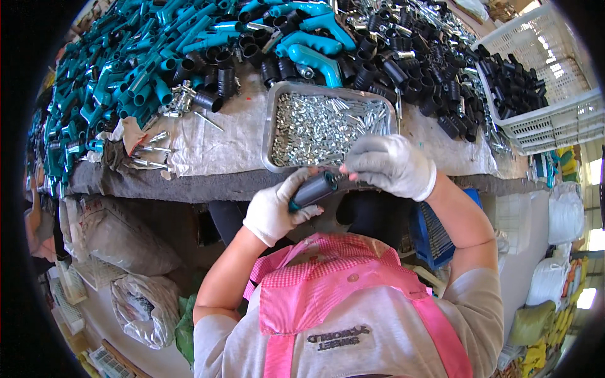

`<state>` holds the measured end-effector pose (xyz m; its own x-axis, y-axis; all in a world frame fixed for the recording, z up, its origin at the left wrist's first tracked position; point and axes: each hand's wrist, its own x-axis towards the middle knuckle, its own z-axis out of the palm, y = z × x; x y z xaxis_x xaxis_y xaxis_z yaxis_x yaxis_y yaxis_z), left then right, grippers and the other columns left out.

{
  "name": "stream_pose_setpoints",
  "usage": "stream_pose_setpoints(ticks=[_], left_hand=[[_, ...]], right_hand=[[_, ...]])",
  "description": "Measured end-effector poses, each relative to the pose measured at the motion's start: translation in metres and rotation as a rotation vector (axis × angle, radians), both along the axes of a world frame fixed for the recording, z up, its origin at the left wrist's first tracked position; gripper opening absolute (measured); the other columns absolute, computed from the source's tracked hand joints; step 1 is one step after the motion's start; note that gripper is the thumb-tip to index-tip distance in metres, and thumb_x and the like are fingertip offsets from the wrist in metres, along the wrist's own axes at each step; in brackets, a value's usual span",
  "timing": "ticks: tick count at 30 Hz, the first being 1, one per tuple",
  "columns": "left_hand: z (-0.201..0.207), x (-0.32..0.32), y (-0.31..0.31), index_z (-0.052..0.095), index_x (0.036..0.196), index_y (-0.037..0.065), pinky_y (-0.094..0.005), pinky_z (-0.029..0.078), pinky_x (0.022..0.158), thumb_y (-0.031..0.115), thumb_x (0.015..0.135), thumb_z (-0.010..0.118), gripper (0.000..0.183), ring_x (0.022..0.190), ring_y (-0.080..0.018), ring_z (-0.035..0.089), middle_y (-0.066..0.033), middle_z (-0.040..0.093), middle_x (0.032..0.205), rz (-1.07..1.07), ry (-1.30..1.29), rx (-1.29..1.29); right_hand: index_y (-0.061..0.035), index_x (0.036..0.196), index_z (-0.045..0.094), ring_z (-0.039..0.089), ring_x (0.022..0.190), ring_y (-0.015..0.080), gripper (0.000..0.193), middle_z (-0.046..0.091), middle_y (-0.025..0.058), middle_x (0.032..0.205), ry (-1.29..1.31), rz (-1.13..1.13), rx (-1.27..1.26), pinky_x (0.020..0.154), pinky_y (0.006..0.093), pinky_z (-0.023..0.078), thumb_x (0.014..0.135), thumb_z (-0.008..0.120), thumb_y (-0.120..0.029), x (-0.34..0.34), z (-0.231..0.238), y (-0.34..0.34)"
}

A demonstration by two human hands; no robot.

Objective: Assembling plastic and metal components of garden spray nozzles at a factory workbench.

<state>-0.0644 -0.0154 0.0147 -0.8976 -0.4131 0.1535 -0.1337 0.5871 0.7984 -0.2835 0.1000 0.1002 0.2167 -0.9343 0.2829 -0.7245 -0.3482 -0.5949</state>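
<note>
My left hand, in a white glove with bare fingertips, is wrapped round a black plastic sleeve with a bit of teal showing at its lower end. The sleeve lies tilted, its open end up toward the right. Just beside that end my right hand, gloved likewise, has its thumb and fingers pinched together; whatever small piece sits between them is too blurred to name. Behind both hands stands a grey metal tray full of small shiny metal pins, and my right hand overlaps its near right corner.
Teal plastic handles are heaped at the back left, with black ribbed sleeves piled to the right. A white plastic crate of black parts stands far right. Metal rods lie near the cloth-covered table edge. Sacks stand below left.
</note>
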Motion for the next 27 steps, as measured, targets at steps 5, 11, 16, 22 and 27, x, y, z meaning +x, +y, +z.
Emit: stream_pose_setpoints(ticks=[5,11,16,22,27], left_hand=[[-0.013,0.023,-0.002,0.052,0.117,0.009,-0.0359,0.051,0.074,0.028,0.075,0.073,0.051,0.086,-0.0303,0.066,-0.0161,0.065,0.092,-0.046,-0.056,0.269],[-0.026,0.029,-0.014,0.054,0.113,0.007,-0.0325,0.05,0.07,0.025,0.073,0.076,0.048,0.075,-0.0187,0.063,-0.01,0.064,0.082,-0.075,0.103,0.577],[-0.013,0.02,-0.018,0.054,0.113,0.005,-0.0277,0.046,0.077,0.02,0.074,0.076,0.047,0.085,-0.0125,0.057,-0.0067,0.062,0.095,-0.063,-0.015,0.574],[-0.001,0.009,-0.019,0.055,0.107,0.006,-0.0235,0.045,0.065,0.01,0.077,0.07,0.034,0.07,-0.007,0.052,0.0002,0.057,0.081,0.168,0.106,0.976],[0.012,0.013,-0.017,0.048,0.116,0.004,-0.021,0.04,0.045,0.008,0.081,0.058,0.036,0.047,-0.0078,0.049,-0.0046,0.057,0.072,0.204,0.168,1.06]], right_hand=[[-0.0094,0.098,0.065,0.062,0.078,0.0257,0.022,0.061,0.0078,0.09,0.177,0.176,-0.182,0.065,0.0348,0.051,0.076,0.065,-0.007,0.005,0.002,-0.02],[-0.0105,0.101,0.065,0.063,0.08,0.025,0.026,0.061,0.0084,0.092,-0.107,0.226,0.017,0.065,0.0349,0.052,0.076,0.067,-0.006,0.015,0.0,-0.043],[-0.0109,0.103,0.064,0.063,0.08,0.026,0.025,0.062,0.0084,0.091,0.014,0.331,-0.041,0.066,0.0355,0.052,0.078,0.064,-0.008,0.023,0.005,-0.061],[-0.015,0.137,0.034,0.061,0.087,0.036,0.059,0.054,0.0159,0.116,0.61,-0.454,-0.164,0.078,0.0423,0.05,0.085,0.057,-0.029,-0.046,-0.02,-0.163],[-0.0193,0.121,0.05,0.062,0.092,0.0334,0.049,0.056,0.016,0.11,0.766,-0.63,0.041,0.076,0.0411,0.053,0.074,0.064,-0.026,-0.052,-0.006,-0.184]])
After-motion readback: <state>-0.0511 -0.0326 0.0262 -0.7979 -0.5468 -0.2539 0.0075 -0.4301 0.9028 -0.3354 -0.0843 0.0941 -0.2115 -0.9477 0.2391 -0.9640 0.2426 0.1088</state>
